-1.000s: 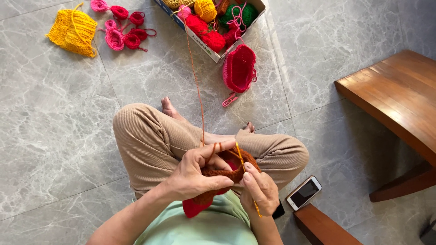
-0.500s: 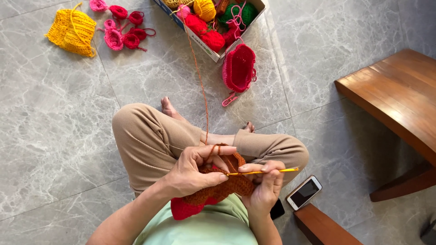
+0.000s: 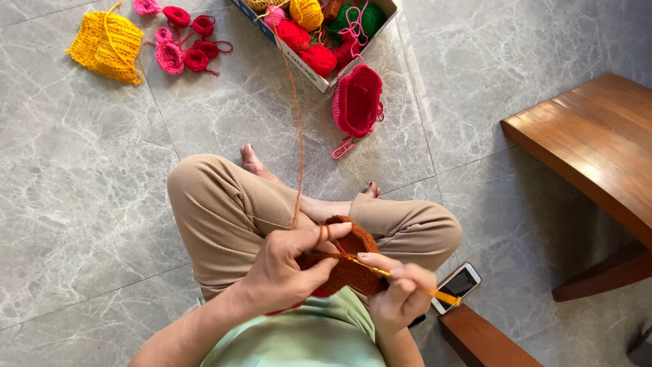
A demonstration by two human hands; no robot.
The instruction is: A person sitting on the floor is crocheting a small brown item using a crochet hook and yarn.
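Left hand (image 3: 285, 268) clenched on a rust-brown crochet piece (image 3: 346, 261), held over the lap, yarn looped over the forefinger. Right hand (image 3: 401, 295) pinching a yellow crochet hook (image 3: 401, 278), tip poked into the piece just beside the left thumb. Rust yarn strand (image 3: 297, 129) running up from the left hand, across the crossed legs, to a cardboard box of yarn balls (image 3: 319, 30) well beyond. Leaning against that box, a red and pink crocheted pouch (image 3: 356, 102). Far off past the left hand, a yellow knitted piece (image 3: 109, 47) and small pink and red rosettes (image 3: 180, 44) on the grey marble floor (image 3: 81, 204). Just beside the right hand, a smartphone (image 3: 458, 285); farther out, a wooden bench (image 3: 591, 156).
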